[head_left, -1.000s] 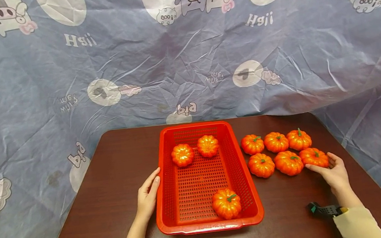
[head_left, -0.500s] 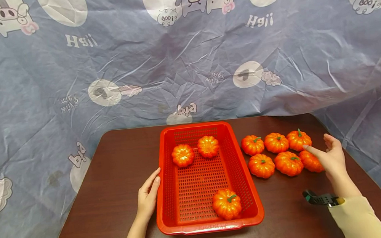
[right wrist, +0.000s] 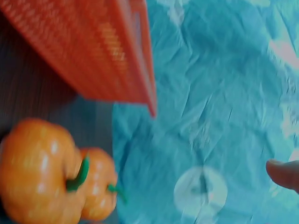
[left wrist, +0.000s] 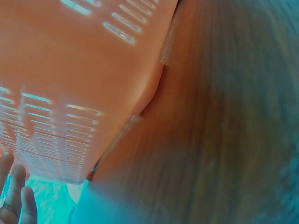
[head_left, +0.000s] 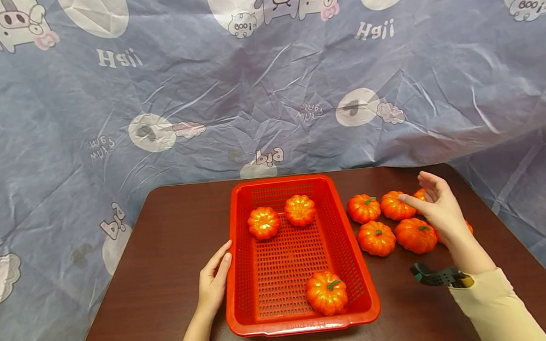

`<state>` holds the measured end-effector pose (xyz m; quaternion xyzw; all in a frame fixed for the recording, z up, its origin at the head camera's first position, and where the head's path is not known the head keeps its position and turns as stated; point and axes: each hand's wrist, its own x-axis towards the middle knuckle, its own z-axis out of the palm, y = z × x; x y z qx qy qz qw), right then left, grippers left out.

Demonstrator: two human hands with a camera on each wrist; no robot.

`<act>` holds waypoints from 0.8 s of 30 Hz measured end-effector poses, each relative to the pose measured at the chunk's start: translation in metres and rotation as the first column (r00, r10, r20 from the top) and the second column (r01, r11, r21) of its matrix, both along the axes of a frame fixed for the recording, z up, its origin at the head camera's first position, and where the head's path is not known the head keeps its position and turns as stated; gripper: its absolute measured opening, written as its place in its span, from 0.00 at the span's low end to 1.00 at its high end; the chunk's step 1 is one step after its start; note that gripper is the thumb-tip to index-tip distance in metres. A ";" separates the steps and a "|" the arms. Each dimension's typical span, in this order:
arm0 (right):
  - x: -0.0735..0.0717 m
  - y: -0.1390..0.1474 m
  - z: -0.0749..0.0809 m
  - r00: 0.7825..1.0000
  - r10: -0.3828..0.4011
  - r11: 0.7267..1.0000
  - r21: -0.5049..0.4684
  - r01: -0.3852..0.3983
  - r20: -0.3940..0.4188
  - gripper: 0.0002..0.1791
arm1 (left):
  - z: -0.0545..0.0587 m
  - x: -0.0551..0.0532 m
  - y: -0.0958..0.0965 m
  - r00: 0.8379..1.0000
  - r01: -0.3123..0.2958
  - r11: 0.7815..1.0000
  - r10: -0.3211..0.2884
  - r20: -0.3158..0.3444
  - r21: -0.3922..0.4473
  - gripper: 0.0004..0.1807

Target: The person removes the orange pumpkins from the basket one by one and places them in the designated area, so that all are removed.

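Observation:
A red perforated plastic basket (head_left: pixel 295 322) stands mid-table, holding three small orange pumpkins, one of them the nearest pumpkin (head_left: pixel 326 293) with its green stem up. My left hand (head_left: pixel 212 278) rests against the basket's left rim, fingers extended. In the left wrist view its fingers (left wrist: pixel 17 184) lie beside the slotted side wall. Above the loose pumpkins on the right is my right hand (head_left: pixel 439 209), fingers spread from the thumb, holding nothing. It partly hides the back right pumpkin (head_left: pixel 419 195) and the front right one. Only a thumb tip (right wrist: pixel 282 173) shows in the right wrist view.
Several pumpkins sit in two rows right of the basket, among them a front-row pumpkin (head_left: pixel 376 238) close to the basket wall. The dark wooden table (head_left: pixel 160 231) ends at a hanging blue-grey printed cloth (head_left: pixel 245 85) behind it.
My right hand has let go of the front right pumpkin, lifted, and moved left over the back row. The left hand and basket have kept their place.

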<state>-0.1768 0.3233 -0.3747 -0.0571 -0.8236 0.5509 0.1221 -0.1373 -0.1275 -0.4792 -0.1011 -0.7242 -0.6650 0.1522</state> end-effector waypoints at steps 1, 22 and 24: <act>0.001 -0.004 0.002 1.000 0.025 1.000 -0.002 -0.025 -0.003 0.44 | 0.000 0.000 0.000 1.000 -0.001 1.000 0.001 0.000 0.000 0.17; 0.023 -0.076 -0.008 0.763 0.641 0.751 -0.136 -0.646 -0.083 0.29 | 0.000 0.000 0.000 1.000 0.015 1.000 -0.016 0.018 0.025 0.18; 0.025 -0.081 -0.011 0.729 0.678 0.716 -0.140 -0.684 -0.095 0.28 | 0.000 0.000 0.000 1.000 0.017 1.000 -0.017 0.017 0.025 0.18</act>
